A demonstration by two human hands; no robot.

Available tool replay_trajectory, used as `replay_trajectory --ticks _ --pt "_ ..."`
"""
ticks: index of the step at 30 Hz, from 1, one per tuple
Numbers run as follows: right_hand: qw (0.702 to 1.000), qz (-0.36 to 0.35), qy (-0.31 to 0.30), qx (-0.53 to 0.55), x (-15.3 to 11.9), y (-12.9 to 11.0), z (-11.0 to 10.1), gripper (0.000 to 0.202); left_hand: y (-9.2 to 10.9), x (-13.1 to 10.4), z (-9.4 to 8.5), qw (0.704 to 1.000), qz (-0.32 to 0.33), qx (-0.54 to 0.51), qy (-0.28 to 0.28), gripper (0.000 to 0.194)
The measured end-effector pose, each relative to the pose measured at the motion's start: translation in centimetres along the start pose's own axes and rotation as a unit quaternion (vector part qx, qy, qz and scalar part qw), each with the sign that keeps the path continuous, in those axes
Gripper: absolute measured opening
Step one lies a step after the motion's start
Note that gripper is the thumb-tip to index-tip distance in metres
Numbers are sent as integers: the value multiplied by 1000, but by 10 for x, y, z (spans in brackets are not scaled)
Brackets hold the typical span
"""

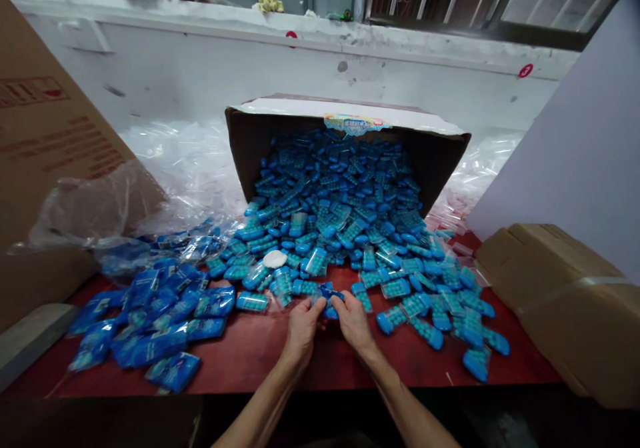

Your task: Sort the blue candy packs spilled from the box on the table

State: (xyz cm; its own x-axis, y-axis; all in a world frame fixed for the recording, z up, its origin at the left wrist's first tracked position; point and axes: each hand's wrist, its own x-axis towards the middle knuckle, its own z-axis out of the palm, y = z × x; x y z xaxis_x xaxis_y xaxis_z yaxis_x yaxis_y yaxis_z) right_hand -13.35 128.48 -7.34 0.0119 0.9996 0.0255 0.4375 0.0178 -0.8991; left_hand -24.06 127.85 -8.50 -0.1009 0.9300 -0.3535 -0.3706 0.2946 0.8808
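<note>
Between my two hands, near the middle of the red table [240, 361], is a small dark-blue printed plastic bag [329, 293]. My left hand [303, 325] pinches its left side with thumb and fingers, and my right hand [353, 321] pinches its right side. What the bag contains is mostly hidden by my fingers. Just beyond my hands lie many clear bottles with blue caps and turquoise beads [315, 261], spilling from a cardboard box [450, 161] tipped on its side. Off to the left rests a heap of blue printed packets [155, 341].
Clear plastic film [180, 161] is piled behind on both sides. A large carton [60, 141] stands at left above a grey block [35, 341]. At right sits a brown cardboard box [565, 301] beside a white panel [565, 141]. One white round piece [275, 259] lies among the bottles.
</note>
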Motion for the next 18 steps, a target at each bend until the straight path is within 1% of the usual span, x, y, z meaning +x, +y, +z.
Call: replay_trajectory --ticks 2,5,10,15,16,18 --pt "1000 0 10 -8 0 0 0 24 0 1 4 1000 -5 -9 1 35" --pt "1000 -5 17 -15 3 -3 -2 24 3 3 10 1000 -8 -17 -14 33" --pt "1000 -20 5 -8 15 -8 -7 27 13 7 20 998 -21 -48 -38 32" --pt "999 -23 -25 12 29 -5 -21 32 24 7 17 990 -59 -68 -109 35" --pt "999 -25 -36 16 31 -5 -26 33 26 7 16 989 -67 -65 -115 34" --pt "997 -24 -64 26 34 -7 -34 34 29 6 14 989 -81 -56 -110 30"
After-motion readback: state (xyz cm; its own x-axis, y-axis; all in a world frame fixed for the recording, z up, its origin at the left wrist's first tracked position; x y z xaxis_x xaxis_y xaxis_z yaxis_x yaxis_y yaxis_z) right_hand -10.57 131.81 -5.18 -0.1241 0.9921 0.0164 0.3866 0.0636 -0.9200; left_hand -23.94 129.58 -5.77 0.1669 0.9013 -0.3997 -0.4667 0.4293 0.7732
